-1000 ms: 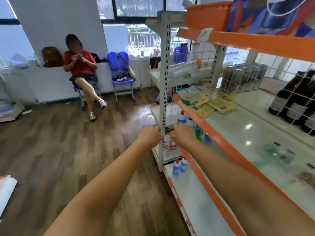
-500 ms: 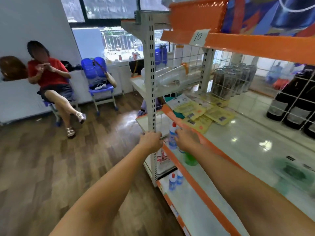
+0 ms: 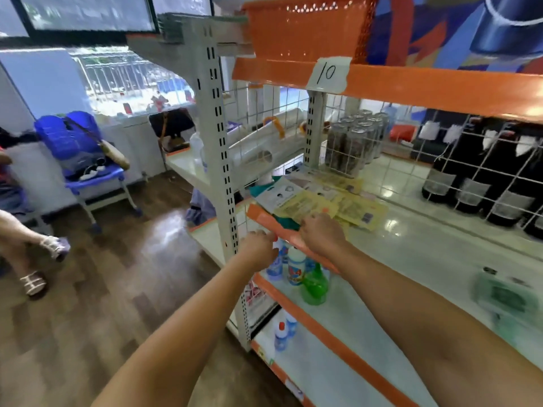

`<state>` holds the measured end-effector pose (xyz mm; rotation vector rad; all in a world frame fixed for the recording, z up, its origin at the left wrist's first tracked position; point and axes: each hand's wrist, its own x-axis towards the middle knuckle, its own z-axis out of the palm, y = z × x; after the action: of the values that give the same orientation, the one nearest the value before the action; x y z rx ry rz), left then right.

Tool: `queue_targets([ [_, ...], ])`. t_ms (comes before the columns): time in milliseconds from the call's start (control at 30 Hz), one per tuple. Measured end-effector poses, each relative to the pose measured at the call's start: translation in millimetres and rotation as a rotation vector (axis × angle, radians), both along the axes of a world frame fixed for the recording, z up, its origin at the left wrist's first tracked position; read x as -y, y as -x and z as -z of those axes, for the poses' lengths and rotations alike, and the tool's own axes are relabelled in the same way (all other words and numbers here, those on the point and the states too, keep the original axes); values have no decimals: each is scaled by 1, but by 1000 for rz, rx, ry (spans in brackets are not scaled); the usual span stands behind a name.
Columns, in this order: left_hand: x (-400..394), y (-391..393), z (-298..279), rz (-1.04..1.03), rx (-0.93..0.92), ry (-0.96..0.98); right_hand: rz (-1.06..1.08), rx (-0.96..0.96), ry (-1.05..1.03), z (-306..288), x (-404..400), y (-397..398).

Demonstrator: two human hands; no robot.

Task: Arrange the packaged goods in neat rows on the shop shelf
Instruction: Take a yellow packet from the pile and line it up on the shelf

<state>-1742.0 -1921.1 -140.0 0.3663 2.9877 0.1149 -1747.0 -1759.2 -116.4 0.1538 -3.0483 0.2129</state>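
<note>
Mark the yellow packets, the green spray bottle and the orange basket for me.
yellow packets [image 3: 311,204], head view, face of the front packet.
green spray bottle [image 3: 315,286], head view, its body.
orange basket [image 3: 308,33], head view, its front wall.

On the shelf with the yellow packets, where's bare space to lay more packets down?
Bare shelf surface lies right of the yellow packets, between the orange front edge and the wire grid. It is crowded at the left end, where packets overlap beside the jars.
</note>
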Motion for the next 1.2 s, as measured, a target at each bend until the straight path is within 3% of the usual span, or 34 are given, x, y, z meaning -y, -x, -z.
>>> queue_targets([
  [267, -12, 55, -10, -18, -38, -10, 25, -17, -72, -13, -12, 64],
  [733, 3, 95, -2, -26, -17, -111, 138, 75, 89, -1, -11, 138],
  [1200, 17, 111, 4, 70, -21, -104, 260, 263, 486, -8, 2, 162],
])
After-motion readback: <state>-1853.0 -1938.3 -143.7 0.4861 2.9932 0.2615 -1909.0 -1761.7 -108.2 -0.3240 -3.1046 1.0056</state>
